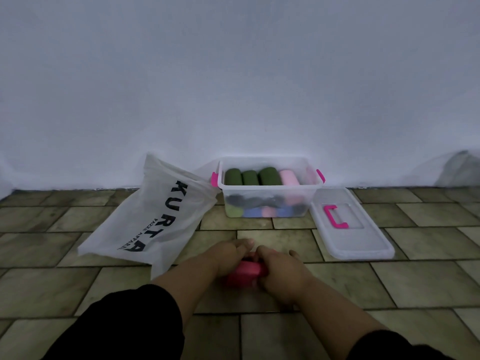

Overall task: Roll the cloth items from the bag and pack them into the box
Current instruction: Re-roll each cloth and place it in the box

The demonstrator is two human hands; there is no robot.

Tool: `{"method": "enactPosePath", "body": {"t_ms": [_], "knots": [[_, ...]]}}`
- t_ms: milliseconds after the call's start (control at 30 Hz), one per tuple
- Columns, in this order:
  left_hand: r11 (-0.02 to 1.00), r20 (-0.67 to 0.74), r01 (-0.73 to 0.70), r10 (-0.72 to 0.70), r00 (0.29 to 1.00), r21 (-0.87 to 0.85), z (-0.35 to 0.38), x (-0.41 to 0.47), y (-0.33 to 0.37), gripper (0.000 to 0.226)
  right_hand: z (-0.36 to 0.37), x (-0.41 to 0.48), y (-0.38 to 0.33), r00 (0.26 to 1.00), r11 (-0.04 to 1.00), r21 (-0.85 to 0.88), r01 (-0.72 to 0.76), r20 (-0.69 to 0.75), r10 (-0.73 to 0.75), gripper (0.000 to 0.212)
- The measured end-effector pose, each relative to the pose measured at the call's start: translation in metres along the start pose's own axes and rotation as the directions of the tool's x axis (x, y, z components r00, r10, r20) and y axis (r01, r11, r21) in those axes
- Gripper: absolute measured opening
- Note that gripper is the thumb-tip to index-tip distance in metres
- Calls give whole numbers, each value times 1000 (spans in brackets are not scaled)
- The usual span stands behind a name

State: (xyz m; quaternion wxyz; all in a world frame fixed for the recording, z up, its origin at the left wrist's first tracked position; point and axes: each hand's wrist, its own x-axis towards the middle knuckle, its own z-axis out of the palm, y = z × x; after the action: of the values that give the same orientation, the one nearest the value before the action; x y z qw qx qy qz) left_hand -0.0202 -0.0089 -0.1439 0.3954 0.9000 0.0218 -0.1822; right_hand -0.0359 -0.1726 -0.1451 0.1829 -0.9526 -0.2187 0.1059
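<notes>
- Both hands are curled round the pink cloth point(246, 272), which lies on the floor point(389, 281) just in front of the person: the left hand point(231, 255) wraps its far edge, the right hand point(280, 271) grips its right end
- It looks soft, light and springy, so the roll would likely loosen if released; best held round the middle, loose edge pinned
- The box point(267, 188) stands open against the wall point(233, 74), nearly full of rolls, with a gap at its right end
- Its lid point(363, 245) lies just beside it and the bag point(155, 211) slumps on the left
- Hard, flat tiles; dim light
</notes>
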Motion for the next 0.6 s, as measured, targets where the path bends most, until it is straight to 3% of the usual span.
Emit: {"method": "enactPosePath", "body": {"t_ms": [100,200,267,333,367,433,500,600], "knots": [[987,7,-69,69,998,148,-2,0,-6,50,4,6,3,1000,998,61,-9,-18,10,31],[990,-53,-75,82,995,119,3,-4,-10,50,9,13,6,997,994,83,-66,-35,69,37],[999,-284,-37,41,958,20,10,-7,-10,46,9,17,9,993,992,60,-115,-25,116,36],[972,-481,71,-174,860,-224,17,-12,-7,42,9,21,11,989,989,25,-148,-22,149,36],[906,-453,132,-322,832,-402,23,-15,-5,46,9,22,11,986,986,34,-164,-29,165,36],[665,-214,225,-511,833,-712,39,-22,1,54,8,23,10,977,973,99,-206,-40,211,32],[489,-72,235,-530,845,-840,50,-28,9,49,6,22,7,967,954,166,-249,-12,255,29],[434,-55,192,-494,868,-880,56,-26,20,39,5,15,1,959,922,264,-283,47,281,23]]}}
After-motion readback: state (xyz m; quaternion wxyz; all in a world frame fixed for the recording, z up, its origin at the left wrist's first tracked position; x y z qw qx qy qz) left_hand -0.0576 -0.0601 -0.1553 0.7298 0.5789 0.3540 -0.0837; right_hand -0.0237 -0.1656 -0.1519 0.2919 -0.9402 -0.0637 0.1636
